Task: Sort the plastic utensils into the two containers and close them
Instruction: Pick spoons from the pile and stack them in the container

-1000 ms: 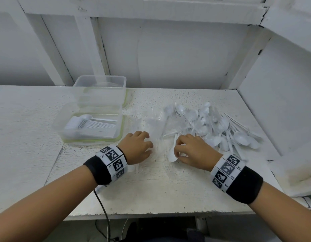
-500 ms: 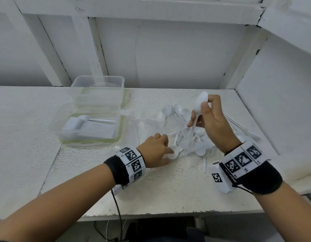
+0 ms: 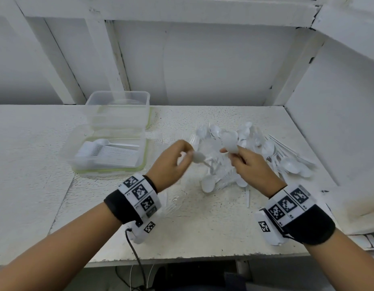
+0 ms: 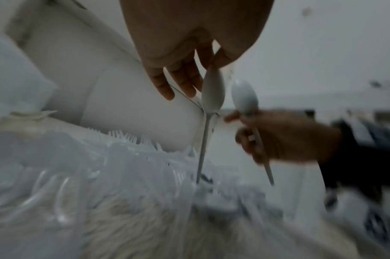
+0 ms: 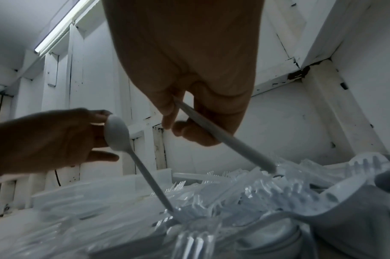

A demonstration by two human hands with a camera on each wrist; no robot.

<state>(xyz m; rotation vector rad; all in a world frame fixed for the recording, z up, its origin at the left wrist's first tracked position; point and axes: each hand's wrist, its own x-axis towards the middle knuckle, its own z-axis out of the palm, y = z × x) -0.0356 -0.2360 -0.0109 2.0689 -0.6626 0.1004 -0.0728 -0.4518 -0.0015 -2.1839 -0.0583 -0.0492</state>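
Observation:
A heap of white spoons and clear forks [image 3: 257, 156] lies on the white table, right of centre. Above its near edge, my left hand [image 3: 187, 153] pinches a white spoon [image 3: 197, 156] by the bowl, handle pointing down into the heap. My right hand [image 3: 232, 153] grips the handle of a second white spoon [image 3: 230, 141], bowl up. The left wrist view shows both spoons [image 4: 213, 92] side by side. Two clear containers stand at the left. The near one [image 3: 140, 164] holds stacked utensils, and the far one [image 3: 119, 108] looks empty.
A few clear forks [image 3: 175, 202] lie loose on the table between my wrists. White walls close in the back and the right side [image 3: 339, 122]. A black cable [image 3: 138, 261] hangs from my left wrist over the table's front edge.
My left hand has lifted off the table with a spoon pinched by its bowl. My right hand has come down and leftward with its spoon, so both hands are now close together.

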